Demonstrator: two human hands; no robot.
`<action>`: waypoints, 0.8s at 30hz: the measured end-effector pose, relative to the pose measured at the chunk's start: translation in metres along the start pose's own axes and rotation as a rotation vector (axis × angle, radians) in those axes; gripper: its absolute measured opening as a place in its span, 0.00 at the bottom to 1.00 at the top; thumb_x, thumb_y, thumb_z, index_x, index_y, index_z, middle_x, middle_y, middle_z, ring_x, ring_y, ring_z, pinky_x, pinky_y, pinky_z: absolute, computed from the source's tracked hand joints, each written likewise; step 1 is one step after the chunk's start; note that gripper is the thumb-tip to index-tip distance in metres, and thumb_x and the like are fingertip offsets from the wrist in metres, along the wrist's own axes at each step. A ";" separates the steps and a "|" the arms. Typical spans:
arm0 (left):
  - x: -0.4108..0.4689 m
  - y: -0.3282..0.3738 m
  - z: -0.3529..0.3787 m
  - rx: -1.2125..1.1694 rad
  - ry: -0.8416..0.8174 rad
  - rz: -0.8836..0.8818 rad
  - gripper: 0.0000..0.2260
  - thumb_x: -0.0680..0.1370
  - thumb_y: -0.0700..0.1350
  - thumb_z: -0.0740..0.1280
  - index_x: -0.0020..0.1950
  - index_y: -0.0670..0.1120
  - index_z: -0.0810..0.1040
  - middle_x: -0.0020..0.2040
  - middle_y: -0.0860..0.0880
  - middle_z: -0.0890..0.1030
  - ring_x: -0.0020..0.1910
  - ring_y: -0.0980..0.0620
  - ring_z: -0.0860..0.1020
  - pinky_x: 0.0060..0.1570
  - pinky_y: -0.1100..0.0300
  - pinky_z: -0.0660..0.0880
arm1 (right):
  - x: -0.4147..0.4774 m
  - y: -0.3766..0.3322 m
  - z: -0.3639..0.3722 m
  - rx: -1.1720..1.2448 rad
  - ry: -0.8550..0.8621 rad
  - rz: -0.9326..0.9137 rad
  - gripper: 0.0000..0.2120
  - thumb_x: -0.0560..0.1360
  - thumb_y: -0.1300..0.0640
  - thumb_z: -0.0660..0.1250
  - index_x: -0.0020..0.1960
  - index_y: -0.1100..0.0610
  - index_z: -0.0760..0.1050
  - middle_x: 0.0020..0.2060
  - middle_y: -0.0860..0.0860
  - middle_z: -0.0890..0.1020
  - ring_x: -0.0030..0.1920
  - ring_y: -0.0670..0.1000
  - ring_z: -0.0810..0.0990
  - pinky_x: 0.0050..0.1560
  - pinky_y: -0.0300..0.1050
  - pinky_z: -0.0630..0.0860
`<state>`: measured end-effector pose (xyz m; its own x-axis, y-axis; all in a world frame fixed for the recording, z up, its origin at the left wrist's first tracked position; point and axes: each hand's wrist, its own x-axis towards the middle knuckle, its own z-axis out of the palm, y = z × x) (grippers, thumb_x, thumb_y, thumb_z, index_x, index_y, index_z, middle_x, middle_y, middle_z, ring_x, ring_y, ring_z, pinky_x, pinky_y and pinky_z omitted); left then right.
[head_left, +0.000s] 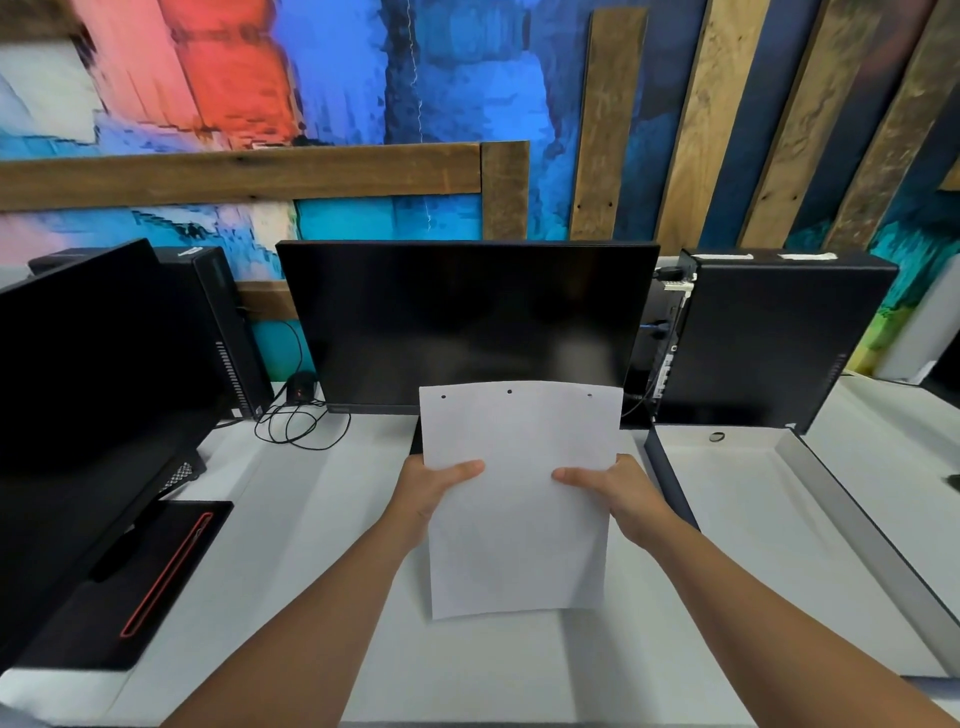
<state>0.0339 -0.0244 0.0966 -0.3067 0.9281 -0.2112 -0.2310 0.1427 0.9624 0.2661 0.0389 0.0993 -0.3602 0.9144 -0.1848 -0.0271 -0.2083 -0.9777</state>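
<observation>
Sheet: we hold a white sheet of paper (519, 519) in the lower middle of the frame, lifted off the desk with its blank face towards us and a slight bow in it.
Holes: three small punched holes (509, 391) run along its top edge.
Left hand: our left hand (428, 493) grips the sheet's left edge, with the thumb pressed flat on the front and the fingers hidden behind the paper.
Right hand: our right hand (623, 493) grips the right edge at about the same height in the same way, thumb on the front and fingers out of sight.
Desk: a white desk (311, 519) fills the bottom of the frame under both forearms.
Middle monitor: a dark screen (467, 322) stands just behind the sheet, and the sheet's top edge overlaps its lower border.
Right side: a shallow open box (670, 478) with a pale inside lies at the right, with a small ring (717, 437) near its far end; a black computer case (779, 332) stands behind it.
Left side: a second dark monitor (88, 389) fills the left edge, on a black base (130, 582) with a red line.
Behind, left: a slim black computer (223, 322) and a loose black cable (296, 421) sit between the two monitors.
Wall: a red and blue mural (260, 78) crossed by wooden planks (239, 176) covers the top of the frame.
</observation>
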 end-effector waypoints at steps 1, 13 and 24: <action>0.001 0.000 -0.001 0.005 -0.002 -0.005 0.16 0.67 0.36 0.76 0.53 0.39 0.81 0.50 0.42 0.84 0.48 0.41 0.83 0.51 0.49 0.79 | 0.001 0.000 0.000 -0.003 0.002 0.001 0.16 0.65 0.62 0.77 0.52 0.60 0.81 0.48 0.55 0.86 0.49 0.57 0.84 0.53 0.52 0.79; 0.011 -0.012 -0.013 0.051 -0.011 -0.045 0.16 0.68 0.36 0.76 0.55 0.40 0.81 0.51 0.43 0.84 0.50 0.44 0.83 0.55 0.48 0.78 | 0.017 -0.003 0.010 -0.002 0.056 0.061 0.15 0.64 0.63 0.77 0.50 0.63 0.81 0.46 0.58 0.86 0.46 0.59 0.85 0.50 0.51 0.80; 0.024 -0.016 -0.003 0.061 0.074 -0.060 0.16 0.68 0.35 0.75 0.55 0.39 0.81 0.52 0.42 0.84 0.51 0.41 0.82 0.55 0.47 0.78 | 0.014 0.021 0.006 -0.067 0.175 0.102 0.10 0.67 0.64 0.68 0.49 0.62 0.80 0.46 0.59 0.84 0.40 0.57 0.83 0.35 0.42 0.77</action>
<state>0.0270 -0.0052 0.0759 -0.3617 0.8898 -0.2783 -0.1954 0.2195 0.9558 0.2547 0.0449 0.0769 -0.1906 0.9373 -0.2918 0.0655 -0.2845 -0.9564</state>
